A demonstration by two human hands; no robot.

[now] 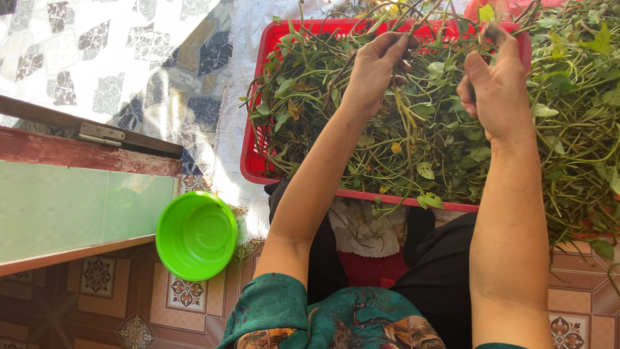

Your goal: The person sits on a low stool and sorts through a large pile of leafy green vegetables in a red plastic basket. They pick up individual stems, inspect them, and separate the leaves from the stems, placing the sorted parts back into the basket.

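1. My left hand [378, 68] pinches a green stem [405, 113]; my right hand [494, 87] is closed on stalks at its tips.
2. Both hover over the leafy greens [420, 148] heaped in the red basket [253, 169].
3. I judge I'm mid-picking; next calls for snapping the stem cleanly.

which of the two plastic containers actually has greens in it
The red basket in front of the person, heaped with leafy stems. The green bowl on the tiled floor holds none.
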